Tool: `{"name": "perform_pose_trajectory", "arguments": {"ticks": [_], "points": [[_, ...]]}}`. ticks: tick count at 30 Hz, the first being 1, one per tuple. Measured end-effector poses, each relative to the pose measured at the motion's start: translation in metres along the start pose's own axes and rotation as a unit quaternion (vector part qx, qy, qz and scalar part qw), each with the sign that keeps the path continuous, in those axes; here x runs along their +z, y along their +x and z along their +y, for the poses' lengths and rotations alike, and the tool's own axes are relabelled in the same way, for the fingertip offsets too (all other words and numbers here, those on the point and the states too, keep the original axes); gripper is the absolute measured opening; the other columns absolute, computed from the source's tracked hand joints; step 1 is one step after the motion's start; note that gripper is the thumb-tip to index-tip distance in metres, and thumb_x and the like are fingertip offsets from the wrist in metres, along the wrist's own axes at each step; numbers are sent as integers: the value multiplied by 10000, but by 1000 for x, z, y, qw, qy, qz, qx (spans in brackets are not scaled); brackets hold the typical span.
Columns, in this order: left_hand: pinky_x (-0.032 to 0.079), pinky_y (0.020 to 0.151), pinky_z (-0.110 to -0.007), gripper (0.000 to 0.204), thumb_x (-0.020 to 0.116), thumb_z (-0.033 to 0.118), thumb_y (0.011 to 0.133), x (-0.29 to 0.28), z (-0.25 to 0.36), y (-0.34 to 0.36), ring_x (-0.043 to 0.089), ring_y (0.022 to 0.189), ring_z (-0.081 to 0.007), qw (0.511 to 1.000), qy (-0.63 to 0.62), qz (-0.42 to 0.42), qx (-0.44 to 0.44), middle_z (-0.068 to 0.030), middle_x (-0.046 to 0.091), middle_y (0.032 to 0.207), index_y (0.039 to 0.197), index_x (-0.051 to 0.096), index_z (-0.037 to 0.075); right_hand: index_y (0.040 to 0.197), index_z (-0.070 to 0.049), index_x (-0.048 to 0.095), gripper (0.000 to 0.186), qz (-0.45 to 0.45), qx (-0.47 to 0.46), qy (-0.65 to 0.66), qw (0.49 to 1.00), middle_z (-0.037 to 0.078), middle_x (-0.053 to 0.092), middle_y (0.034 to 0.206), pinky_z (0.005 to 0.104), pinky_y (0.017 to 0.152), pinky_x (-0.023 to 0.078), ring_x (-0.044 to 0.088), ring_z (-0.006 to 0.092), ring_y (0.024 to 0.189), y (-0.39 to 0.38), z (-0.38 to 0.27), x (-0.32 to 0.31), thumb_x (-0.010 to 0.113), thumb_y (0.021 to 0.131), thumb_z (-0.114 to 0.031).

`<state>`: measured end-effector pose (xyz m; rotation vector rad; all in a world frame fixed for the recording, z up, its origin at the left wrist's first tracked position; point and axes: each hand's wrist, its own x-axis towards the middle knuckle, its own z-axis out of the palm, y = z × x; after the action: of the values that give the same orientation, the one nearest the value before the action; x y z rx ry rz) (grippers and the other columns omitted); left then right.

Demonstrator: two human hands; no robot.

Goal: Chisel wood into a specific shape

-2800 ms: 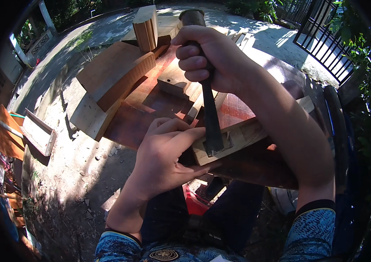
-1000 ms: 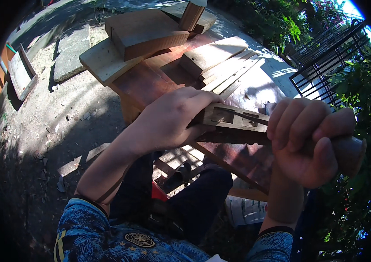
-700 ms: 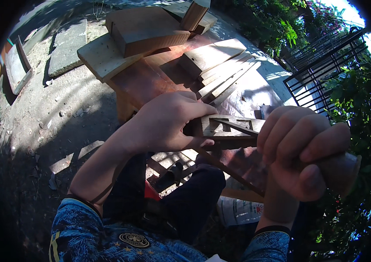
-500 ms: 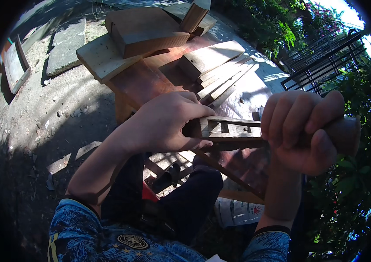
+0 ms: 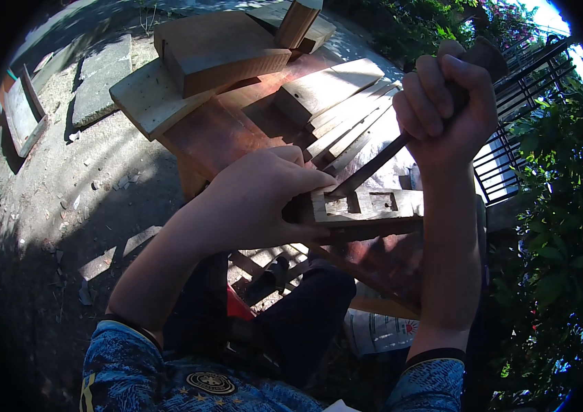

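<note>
As the wooden bar looks stiff, I trust its end, which left hand pinches; right hand curls around chisel.

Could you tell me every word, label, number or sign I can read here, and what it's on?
No text is clear enough to quote.
Blue shirt: a round dark badge with gold-toned edging and stars below; any lettering is too small.
White container, lower right: faint printing and a red sun-like mark; too small and shaded.
Chisel and notched wood piece: none visible.
</note>
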<state>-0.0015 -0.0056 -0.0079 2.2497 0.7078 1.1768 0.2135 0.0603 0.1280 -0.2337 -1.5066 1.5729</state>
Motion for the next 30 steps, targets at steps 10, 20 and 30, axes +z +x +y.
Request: {"name": "perform_pose_trajectory", "arguments": {"ticks": [10,20,30], "points": [[537,792,-381,624,994,171,686,-4,2,0,640,896,-249,1000,-4,-16,-2,-109,661,993,1241,759,9,750,-149,486,302,213,118,44,969,-52,384,584,245,364,302,352,64,418,21,31,-16,550,1044,-162],[514,788,-385,607,1002,229,688,-3,3,3,633,895,-273,1000,0,-15,1,-120,670,959,1216,771,39,974,-101,501,106,-54,-52,-99,992,8,444,639,294,399,362,411,130,448,-22,-14,15,485,1052,-171],[495,796,-389,609,998,267,691,-1,2,4,618,879,-270,1000,4,-8,6,-94,650,918,1217,779,51,981,-117,462,84,-48,-102,-223,968,29,467,657,333,475,417,443,158,486,-61,-23,45,507,1024,-174]]}}
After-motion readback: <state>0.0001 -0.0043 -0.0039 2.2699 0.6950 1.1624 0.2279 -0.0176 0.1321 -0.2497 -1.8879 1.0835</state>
